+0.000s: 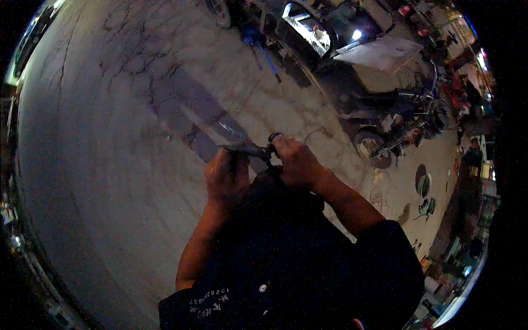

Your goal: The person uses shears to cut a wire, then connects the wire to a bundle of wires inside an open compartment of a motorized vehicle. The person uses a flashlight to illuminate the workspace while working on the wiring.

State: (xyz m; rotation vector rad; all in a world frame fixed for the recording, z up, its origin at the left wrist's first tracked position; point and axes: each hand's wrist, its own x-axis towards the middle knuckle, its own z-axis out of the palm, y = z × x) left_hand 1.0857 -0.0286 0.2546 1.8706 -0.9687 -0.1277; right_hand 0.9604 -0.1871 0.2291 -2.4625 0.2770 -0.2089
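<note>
In the head view my left hand [225, 173] is closed on a dark elongated object [247, 150] in front of my waist. Its narrow end points left over the hand, and it is too dark to tell what it is exactly. My right hand [297, 159] is closed round a dark piece [275, 137] with a rounded top, at the right end of that object. I cannot tell whether the two pieces are joined. Both forearms rise from the lower edge beside my dark shirt.
A dark three-wheeled vehicle [407, 102] with a cab window stands ahead to the right. A blue tool [267, 58] lies on cracked concrete [110, 137] beside it. A white round container [423, 187] is at the right. Cluttered goods line the far right rim.
</note>
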